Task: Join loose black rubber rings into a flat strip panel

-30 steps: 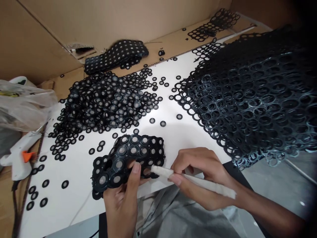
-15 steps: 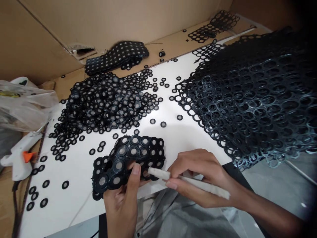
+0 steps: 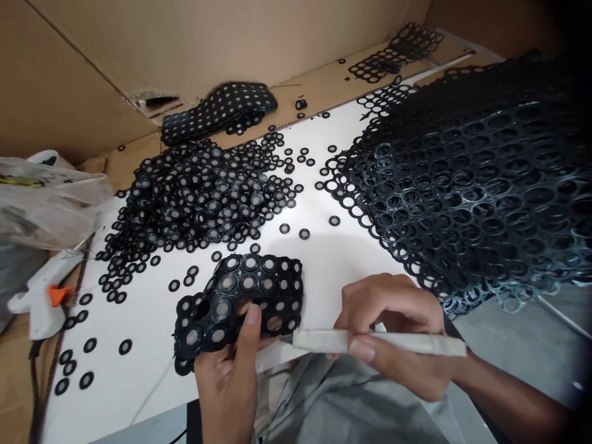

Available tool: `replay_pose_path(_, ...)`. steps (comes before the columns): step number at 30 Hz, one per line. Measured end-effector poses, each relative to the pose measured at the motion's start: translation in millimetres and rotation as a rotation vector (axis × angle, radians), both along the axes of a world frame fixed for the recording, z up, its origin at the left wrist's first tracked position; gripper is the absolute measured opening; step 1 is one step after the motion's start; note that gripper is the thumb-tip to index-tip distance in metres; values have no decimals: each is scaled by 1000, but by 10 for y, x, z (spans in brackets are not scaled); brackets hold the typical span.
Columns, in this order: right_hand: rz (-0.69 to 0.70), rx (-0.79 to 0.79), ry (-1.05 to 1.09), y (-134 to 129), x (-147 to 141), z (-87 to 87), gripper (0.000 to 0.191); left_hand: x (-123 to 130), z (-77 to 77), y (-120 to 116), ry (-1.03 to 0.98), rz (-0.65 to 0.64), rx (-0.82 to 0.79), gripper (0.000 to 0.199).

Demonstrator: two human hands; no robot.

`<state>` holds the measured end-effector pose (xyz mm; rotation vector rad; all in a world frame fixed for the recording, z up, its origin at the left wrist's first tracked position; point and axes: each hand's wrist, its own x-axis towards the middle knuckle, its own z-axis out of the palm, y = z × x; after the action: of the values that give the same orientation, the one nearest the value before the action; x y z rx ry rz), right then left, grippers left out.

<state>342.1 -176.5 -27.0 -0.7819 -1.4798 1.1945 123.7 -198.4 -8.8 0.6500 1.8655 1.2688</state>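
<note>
My left hand [image 3: 234,370] grips a folded black sheet [image 3: 240,296] of round rings, most with pale grey centres. Its thumb presses on the sheet's front face. Near the lower right of that face, one ring opening [image 3: 274,324] shows a skin-coloured patch. My right hand [image 3: 393,333] is closed round a slim tool with a white, wrapped-looking handle [image 3: 324,340]. The tool lies nearly level, and its thin tip points left at the sheet's lower edge. Whether the tip touches the sheet, I cannot tell.
Loose black rings [image 3: 194,197] are heaped on the white board [image 3: 152,333]. A stack of black perforated sheets [image 3: 472,191] lies at right. Behind the heap sits a rolled dotted sheet [image 3: 222,108]. At left are a white glue gun [image 3: 46,302] and a clear plastic bag [image 3: 55,197].
My right hand has moved right, and the tool has turned from slanted to nearly level, drawing back from the sheet's face. My left hand and the sheet stay almost in place.
</note>
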Motion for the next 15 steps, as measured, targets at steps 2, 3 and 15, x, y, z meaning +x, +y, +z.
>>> replay_pose_path(2,-67,-48,-15,-4,-6,9,23,-1,-7,14,-32,26,13,53)
replay_pose_path(3,-102,-67,-25,-3,-12,17,24,-6,-14,22,-37,29,28,52)
replay_pose_path(15,-56,-54,-126,63,-69,86,22,-26,-42,44,-131,6,171,39)
